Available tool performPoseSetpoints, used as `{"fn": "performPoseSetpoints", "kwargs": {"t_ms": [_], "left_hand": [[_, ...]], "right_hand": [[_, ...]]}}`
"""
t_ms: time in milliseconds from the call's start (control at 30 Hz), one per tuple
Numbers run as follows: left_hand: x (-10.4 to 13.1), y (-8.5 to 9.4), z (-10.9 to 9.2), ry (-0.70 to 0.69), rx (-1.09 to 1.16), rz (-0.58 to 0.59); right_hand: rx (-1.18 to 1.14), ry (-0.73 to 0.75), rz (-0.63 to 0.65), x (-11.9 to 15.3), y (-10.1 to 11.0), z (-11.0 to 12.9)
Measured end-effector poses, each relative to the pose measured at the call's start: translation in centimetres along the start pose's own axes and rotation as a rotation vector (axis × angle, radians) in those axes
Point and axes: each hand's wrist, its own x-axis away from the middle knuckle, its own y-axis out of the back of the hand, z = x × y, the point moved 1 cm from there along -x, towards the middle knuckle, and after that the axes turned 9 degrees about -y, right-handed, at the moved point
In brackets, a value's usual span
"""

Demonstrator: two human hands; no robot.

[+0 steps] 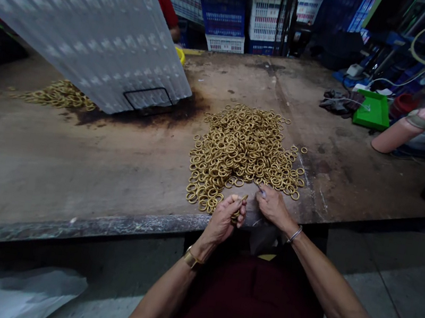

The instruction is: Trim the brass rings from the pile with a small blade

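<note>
"Rings (246, 148)?"

"Heaped on tabletop (114, 165); a few grasped in my left hand (222, 218)."

"Right hand (274, 207)?"

"Beside heap; grasp unclear, I cannot tell."

"Hazard?"

"Slackened left fingers could drop rings over the nearby edge."

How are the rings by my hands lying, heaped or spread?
Heaped: the rings overlap in a thick pile on the table, with a few loose around it.

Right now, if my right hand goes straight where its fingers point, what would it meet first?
Your right hand would most likely meet the near edge of the pile of gold-coloured rings first; depth is unclear, so I cannot judge any gap.
</note>
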Motion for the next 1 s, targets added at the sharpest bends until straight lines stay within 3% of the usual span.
{"fn": "performPoseSetpoints", "kwargs": {"t_ms": [133, 200, 267, 400, 600, 833, 1000], "left_hand": [[-0.3, 0.0, 0.5, 0.026, 0.060, -0.027], [-0.4, 0.0, 0.6, 0.037, 0.068, -0.030], [-0.3, 0.1, 0.5, 0.047, 0.066, -0.023], [-0.2, 0.3, 0.3, 0.063, 0.060, -0.024], [-0.2, 0.7, 0.4, 0.065, 0.060, -0.152], [-0.1, 0.5, 0.3, 0.046, -0.021, -0.154], [0.0, 0.3, 0.6, -0.001, -0.114, -0.134]], "right_hand": [[-0.509, -0.103, 0.257, 0.8, -1.0, 1.1], [-0.648, -0.154, 0.401, 1.4, -1.3, 1.6], [-0.717, -0.198, 0.464, 1.8, -1.5, 1.7], [-0.716, -0.183, 0.360, 1.8, -1.6, 1.4], [-0.490, -0.007, 0.084, 1.4, -0.8, 1.2], [-0.309, 0.183, 0.090, 1.8, -0.1, 1.2], [-0.352, 0.158, 0.107, 1.7, 0.0, 1.4]]}}
